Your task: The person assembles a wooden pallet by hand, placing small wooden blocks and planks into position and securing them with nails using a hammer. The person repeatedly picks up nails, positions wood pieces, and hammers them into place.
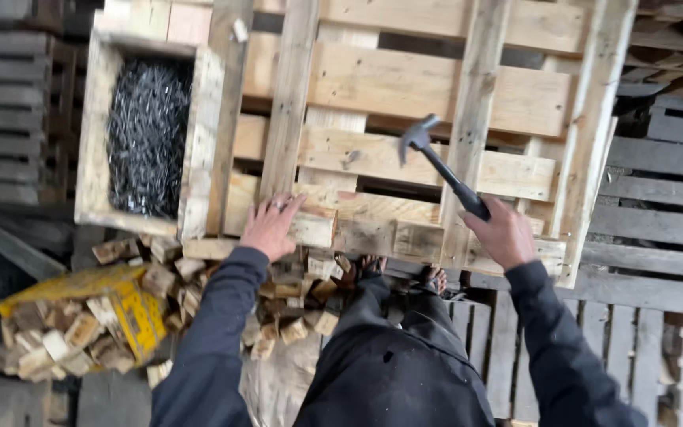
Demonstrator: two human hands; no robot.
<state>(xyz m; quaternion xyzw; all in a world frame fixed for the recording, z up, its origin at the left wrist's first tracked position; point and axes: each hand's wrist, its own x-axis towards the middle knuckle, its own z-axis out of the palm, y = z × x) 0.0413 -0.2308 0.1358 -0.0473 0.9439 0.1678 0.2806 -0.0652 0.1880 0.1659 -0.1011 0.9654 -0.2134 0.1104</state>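
nailing step: my right hand (506,235) grips the black claw hammer (443,168), raised; my left hand (269,228), spread flat, steadies the pale wooden pallet (405,83). next, i judge, a square downstroke.

A wooden pallet (405,87) served as the work surface, its pale slats running across thicker uprights. An open wooden box (92,134) filled with dark nails (148,138) sat on its left end. Below it, loose wood blocks (278,304) lay heaped on the ground beside a yellow sack (132,312) stuffed with more blocks, with grey pallets (650,182) stacked around.
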